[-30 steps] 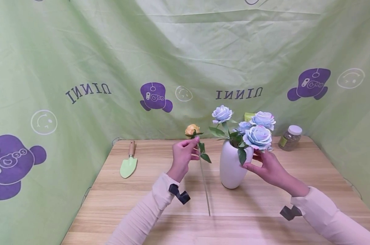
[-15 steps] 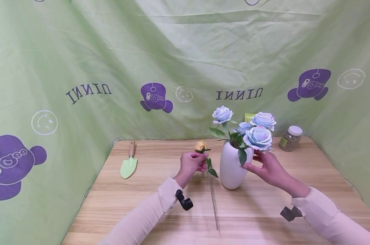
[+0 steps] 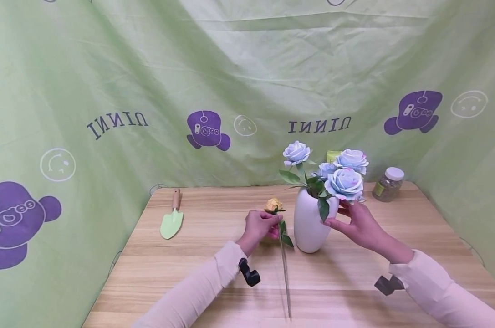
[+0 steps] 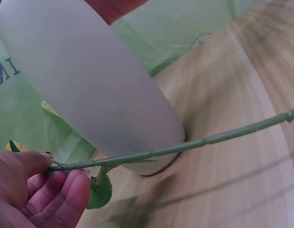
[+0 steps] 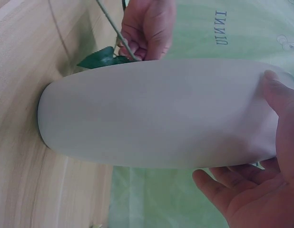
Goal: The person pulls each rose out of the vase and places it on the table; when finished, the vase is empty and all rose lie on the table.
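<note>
My left hand pinches the green stem of a yellow-orange artificial rose just beneath its bloom. The bloom points away from me, and the long stem runs down toward the front of the table. To its right stands a white vase, upright, with several pale blue roses and green leaves in it. My right hand holds the vase near its rim, thumb on one side and fingers on the other. Blooms and leaves partly hide that grip in the head view.
A small trowel with a light green blade and wooden handle lies at the left of the wooden table. At the back right stands a clear jar with a white lid. Behind the blue roses a yellow-green object shows partly. A green printed curtain hangs behind.
My left hand has moved down toward me and slightly right, lowering the yellow-orange rose beside the vase. My right hand and the vase have stayed in place.
</note>
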Demonstrator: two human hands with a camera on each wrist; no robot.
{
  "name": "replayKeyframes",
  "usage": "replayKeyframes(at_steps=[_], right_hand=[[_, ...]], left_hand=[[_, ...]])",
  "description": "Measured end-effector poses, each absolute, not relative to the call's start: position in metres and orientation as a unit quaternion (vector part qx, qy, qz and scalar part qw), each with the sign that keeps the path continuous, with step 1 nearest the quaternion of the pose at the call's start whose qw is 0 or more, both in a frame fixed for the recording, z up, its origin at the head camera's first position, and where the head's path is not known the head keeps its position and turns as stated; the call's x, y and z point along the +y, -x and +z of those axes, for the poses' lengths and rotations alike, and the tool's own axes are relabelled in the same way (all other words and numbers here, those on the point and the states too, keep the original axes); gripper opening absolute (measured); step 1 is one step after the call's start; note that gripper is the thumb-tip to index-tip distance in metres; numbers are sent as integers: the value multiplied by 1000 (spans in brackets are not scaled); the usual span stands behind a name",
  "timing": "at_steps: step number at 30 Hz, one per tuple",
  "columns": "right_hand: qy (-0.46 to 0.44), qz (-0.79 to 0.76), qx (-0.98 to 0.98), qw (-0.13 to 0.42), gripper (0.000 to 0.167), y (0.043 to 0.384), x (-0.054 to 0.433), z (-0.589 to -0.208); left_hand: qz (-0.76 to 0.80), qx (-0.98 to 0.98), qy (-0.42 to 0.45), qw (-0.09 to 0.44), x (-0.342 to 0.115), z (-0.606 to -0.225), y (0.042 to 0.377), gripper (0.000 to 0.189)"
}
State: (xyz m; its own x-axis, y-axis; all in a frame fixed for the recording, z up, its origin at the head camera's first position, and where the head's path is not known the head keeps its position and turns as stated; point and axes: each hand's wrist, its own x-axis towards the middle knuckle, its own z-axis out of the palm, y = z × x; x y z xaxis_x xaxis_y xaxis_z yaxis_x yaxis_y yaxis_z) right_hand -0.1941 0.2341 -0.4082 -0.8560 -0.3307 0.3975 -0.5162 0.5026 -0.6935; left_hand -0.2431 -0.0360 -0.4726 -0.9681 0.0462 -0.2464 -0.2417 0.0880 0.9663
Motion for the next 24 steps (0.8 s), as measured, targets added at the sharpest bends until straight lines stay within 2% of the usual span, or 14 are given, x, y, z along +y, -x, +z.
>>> replayKeyframes(at_steps=[24], right_hand=[[-250, 421, -864, 121, 88, 195, 235, -409]], left_hand=[[608, 781, 70, 125, -30, -492, 241, 19]])
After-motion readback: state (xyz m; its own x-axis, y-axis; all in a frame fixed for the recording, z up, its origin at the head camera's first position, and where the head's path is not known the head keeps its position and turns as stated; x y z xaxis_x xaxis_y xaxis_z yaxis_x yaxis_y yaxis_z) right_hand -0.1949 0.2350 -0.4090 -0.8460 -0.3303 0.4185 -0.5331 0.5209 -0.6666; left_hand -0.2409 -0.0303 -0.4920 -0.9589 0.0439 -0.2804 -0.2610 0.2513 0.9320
